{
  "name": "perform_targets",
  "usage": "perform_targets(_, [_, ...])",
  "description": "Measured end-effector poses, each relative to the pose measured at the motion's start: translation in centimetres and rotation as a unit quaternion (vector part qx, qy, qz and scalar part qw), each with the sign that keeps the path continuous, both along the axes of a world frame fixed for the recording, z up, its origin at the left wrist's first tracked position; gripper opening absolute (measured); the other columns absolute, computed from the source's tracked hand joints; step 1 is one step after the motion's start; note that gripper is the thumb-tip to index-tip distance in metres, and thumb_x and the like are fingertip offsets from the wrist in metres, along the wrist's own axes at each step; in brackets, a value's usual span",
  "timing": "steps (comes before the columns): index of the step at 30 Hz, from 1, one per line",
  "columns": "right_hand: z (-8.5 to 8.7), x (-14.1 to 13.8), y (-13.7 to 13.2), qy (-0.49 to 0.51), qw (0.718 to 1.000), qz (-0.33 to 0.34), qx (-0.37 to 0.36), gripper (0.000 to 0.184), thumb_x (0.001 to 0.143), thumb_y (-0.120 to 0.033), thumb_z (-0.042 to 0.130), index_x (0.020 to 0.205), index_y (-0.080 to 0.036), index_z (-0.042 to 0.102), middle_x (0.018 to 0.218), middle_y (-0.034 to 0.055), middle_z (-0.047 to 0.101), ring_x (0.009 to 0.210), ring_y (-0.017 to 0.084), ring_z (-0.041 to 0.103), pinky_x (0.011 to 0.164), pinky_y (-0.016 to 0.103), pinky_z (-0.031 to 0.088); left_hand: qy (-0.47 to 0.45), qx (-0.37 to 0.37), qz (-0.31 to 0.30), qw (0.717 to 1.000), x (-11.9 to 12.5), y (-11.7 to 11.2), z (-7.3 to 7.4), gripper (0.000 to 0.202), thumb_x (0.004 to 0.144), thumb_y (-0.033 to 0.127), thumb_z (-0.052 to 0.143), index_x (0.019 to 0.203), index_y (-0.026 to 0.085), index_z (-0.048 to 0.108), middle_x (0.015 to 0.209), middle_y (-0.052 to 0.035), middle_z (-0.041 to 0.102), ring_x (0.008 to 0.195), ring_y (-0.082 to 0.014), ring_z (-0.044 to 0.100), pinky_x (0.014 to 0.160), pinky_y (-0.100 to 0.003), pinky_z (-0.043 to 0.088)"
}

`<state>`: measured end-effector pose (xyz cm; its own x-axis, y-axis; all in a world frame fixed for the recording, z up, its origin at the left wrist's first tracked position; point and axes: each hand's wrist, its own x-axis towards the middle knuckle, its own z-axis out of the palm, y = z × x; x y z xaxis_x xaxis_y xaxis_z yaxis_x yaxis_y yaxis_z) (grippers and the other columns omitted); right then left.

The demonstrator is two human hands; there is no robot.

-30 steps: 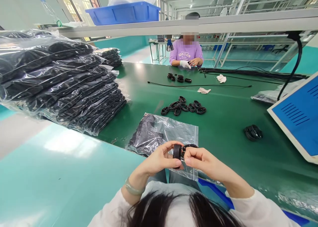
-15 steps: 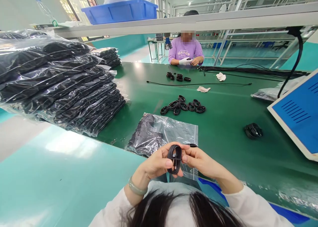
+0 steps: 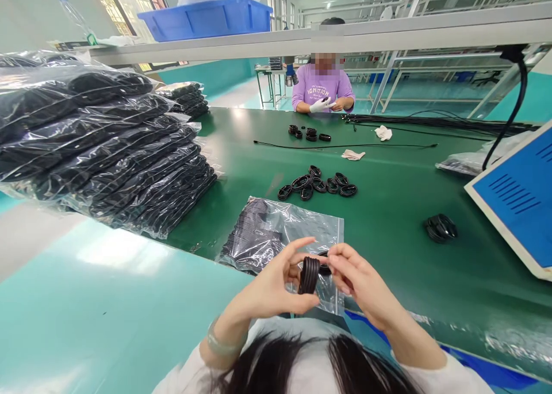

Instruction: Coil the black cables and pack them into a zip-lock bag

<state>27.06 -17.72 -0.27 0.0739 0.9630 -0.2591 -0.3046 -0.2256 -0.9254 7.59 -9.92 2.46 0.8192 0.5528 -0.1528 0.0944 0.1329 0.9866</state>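
Green worktop [image 3: 388, 204], glossy; bright workshop, pale shelf [image 3: 388, 40] above, one co-worker [image 3: 323, 86] in purple opposite. Left hand [image 3: 273, 287] grips one black cable coil [image 3: 309, 276], above the near end of a clear bag [image 3: 297, 218]; coil edge-on, long axis near upright, slight tilt. Right hand [image 3: 362, 282]: fingertips pinched just beside; cannot tell on what. Counted beyond: eight loose coils [image 3: 318, 185] clustered, two pale cloths [image 3: 383, 133].
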Motion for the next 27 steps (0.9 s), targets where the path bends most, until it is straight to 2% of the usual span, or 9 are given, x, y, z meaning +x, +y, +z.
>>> perform_targets(3, [0.3, -0.1, -0.4, -0.165, 0.980, -0.009, 0.113, 0.041, 0.089, -0.050, 0.069, 0.122, -0.028, 0.061, 0.104, 0.0035, 0.063, 0.085, 0.017, 0.058, 0.074, 0.029, 0.049, 0.105, 0.174, 0.054, 0.978, 0.6, -0.9, 0.8, 0.102, 0.076, 0.019, 0.073, 0.159, 0.035, 0.015, 0.130, -0.0062, 0.065, 0.099, -0.0207, 0.066, 0.090, -0.037, 0.050])
perform_targets(6, [0.2, 0.1, -0.1, -0.215, 0.963, 0.031, 0.158, 0.038, 0.086, -0.044, 0.074, 0.120, -0.030, 0.068, 0.115, 0.0054, 0.064, 0.099, 0.021, 0.060, 0.088, 0.034, 0.050, 0.126, 0.222, 0.064, 0.965, 1.0, -1.2, 0.6, 0.107, 0.077, 0.018, 0.069, 0.160, 0.034, 0.004, 0.123, -0.0038, 0.069, 0.097, -0.0202, 0.066, 0.090, -0.037, 0.050])
perform_targets(9, [-0.6, 0.5, 0.5, -0.172, 0.971, -0.002, 0.166, 0.029, 0.082, -0.040, 0.079, 0.107, -0.028, 0.073, 0.108, 0.0042, 0.066, 0.094, 0.021, 0.062, 0.086, 0.034, 0.052, 0.120, 0.219, 0.097, 0.964, 1.0, -1.1, 0.0, 0.093, 0.077, 0.020, 0.072, 0.156, 0.029, 0.022, 0.117, -0.0040, 0.071, 0.096, -0.0197, 0.066, 0.091, -0.036, 0.050])
perform_targets(12, [-1.4, 0.7, 0.5, -0.165, 0.969, -0.030, 0.182, 0.029, 0.080, -0.036, 0.082, 0.106, -0.029, 0.073, 0.109, 0.0039, 0.066, 0.100, 0.021, 0.062, 0.090, 0.034, 0.052, 0.107, 0.203, 0.123, 0.966, 0.7, -1.0, -0.4, 0.069, 0.078, 0.022, 0.074, 0.139, 0.026, 0.042, 0.112, -0.0041, 0.071, 0.097, -0.0198, 0.066, 0.093, -0.037, 0.050])
perform_targets(14, [-1.8, 0.7, 0.3, -0.177, 0.964, -0.036, 0.196, 0.028, 0.080, -0.032, 0.082, 0.106, -0.030, 0.073, 0.111, 0.0041, 0.067, 0.107, 0.022, 0.062, 0.095, 0.036, 0.051, 0.076, 0.154, 0.118, 0.978, 0.5, -0.9, -0.5, 0.066, 0.077, 0.023, 0.077, 0.134, 0.027, 0.045, 0.115, -0.0046, 0.070, 0.099, -0.0198, 0.066, 0.094, -0.037, 0.050])
perform_targets(17, [-2.2, 0.8, 0.2, -0.181, 0.956, -0.044, 0.229, 0.023, 0.082, -0.028, 0.081, 0.103, -0.031, 0.074, 0.110, 0.0042, 0.068, 0.109, 0.022, 0.062, 0.098, 0.038, 0.051, 0.001, -0.007, 0.061, 0.998, 0.1, -0.5, -0.7, 0.063, 0.078, 0.032, 0.081, 0.131, 0.026, 0.048, 0.124, -0.0078, 0.066, 0.105, -0.0215, 0.068, 0.092, -0.037, 0.053])
perform_targets(21, [-2.3, 1.0, 0.4, -0.168, 0.953, -0.015, 0.250, 0.016, 0.086, -0.027, 0.077, 0.101, -0.031, 0.075, 0.109, 0.0050, 0.070, 0.108, 0.023, 0.064, 0.090, 0.037, 0.054, -0.049, -0.198, -0.035, 0.978, 0.0, 0.4, -1.4, 0.045, 0.092, 0.051, 0.063, 0.124, 0.020, 0.055, 0.112, -0.0107, 0.070, 0.100, -0.0226, 0.072, 0.090, -0.036, 0.054])
perform_targets(23, [-2.1, 1.0, 0.4, -0.191, 0.951, -0.010, 0.244, 0.019, 0.087, -0.027, 0.075, 0.106, -0.032, 0.074, 0.113, 0.0057, 0.069, 0.111, 0.024, 0.062, 0.091, 0.038, 0.054, -0.065, -0.226, -0.061, 0.970, 0.1, 0.6, -1.8, 0.053, 0.088, 0.047, 0.071, 0.131, 0.022, 0.052, 0.111, -0.0102, 0.070, 0.100, -0.0237, 0.073, 0.086, -0.034, 0.054])
perform_targets(27, [-1.6, 0.6, -0.2, -0.277, 0.920, -0.104, 0.259, 0.021, 0.085, -0.030, 0.078, 0.105, -0.029, 0.071, 0.105, 0.0040, 0.064, 0.097, 0.021, 0.059, 0.086, 0.035, 0.050, -0.074, -0.220, -0.041, 0.972, 0.2, 0.6, -2.1, 0.072, 0.085, 0.037, 0.076, 0.148, 0.035, 0.040, 0.115, -0.0070, 0.065, 0.097, -0.0247, 0.074, 0.084, -0.036, 0.056])
